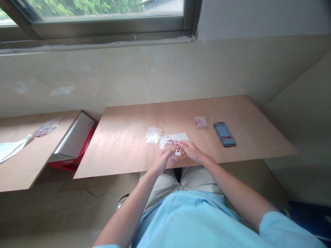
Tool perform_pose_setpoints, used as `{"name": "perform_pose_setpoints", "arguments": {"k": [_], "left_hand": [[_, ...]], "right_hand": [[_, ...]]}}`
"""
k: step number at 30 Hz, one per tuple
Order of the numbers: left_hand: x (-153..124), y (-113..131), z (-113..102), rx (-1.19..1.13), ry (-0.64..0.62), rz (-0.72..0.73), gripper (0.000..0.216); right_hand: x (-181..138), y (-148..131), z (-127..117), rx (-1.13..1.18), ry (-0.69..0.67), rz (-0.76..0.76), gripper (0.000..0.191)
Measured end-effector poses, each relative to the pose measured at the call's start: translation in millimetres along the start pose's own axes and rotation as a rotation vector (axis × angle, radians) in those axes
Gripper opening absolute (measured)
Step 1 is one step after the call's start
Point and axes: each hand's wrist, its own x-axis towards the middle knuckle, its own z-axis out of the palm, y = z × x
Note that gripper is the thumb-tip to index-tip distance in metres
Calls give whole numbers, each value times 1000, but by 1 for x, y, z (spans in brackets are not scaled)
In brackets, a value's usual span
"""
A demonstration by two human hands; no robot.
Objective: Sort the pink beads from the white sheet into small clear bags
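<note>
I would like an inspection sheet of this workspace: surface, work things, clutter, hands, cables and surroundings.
Surface: light wooden tabletop.
Work things: small red-pink pieces loose on a white sheet; clear plastic bag left of the sheet; small bag with pink contents farther back.
Clutter: smartphone, pixelated, at the right.
Hands: left hand and right hand close together at the sheet's near side; what the fingers hold is too small to tell.
Cables: thin cable-like line on the floor, left.
Surroundings: window above; second tabletop at left.

Daylight from window [111, 29] ahead of right grip [190, 149]. Pale sheen on table [129, 137], leftward of it. Phone [224, 134] to its right pixelated.
</note>
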Motion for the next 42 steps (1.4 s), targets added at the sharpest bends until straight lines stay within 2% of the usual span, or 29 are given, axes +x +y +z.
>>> {"name": "perform_pose_setpoints", "arguments": {"k": [3, 6, 13, 21, 28, 35, 42], "left_hand": [[1, 1, -1, 13, 46, 56, 25], [0, 0, -1, -36, 56, 48, 32], [0, 0, -2, 13, 28, 54, 27], [2, -2, -5, 108, 79, 97, 27], [2, -1, -5, 126, 106, 93, 30], [6, -10, -10, 316, 116, 171, 29], [2, -8, -9, 370, 132, 129, 34]], "right_hand": [[0, -1, 2, 40, -20, -7, 44], [-1, -2, 5, 12, -17, -15, 37], [-3, -4, 4, -34, 12, -68, 31], [1, 7, 1, -34, 68, -93, 32], [-3, 1, 4, -88, 69, -102, 30], [-3, 3, 8, -79, 76, -128, 27], [-1, 5, 11, -135, 83, -167, 21]]}}
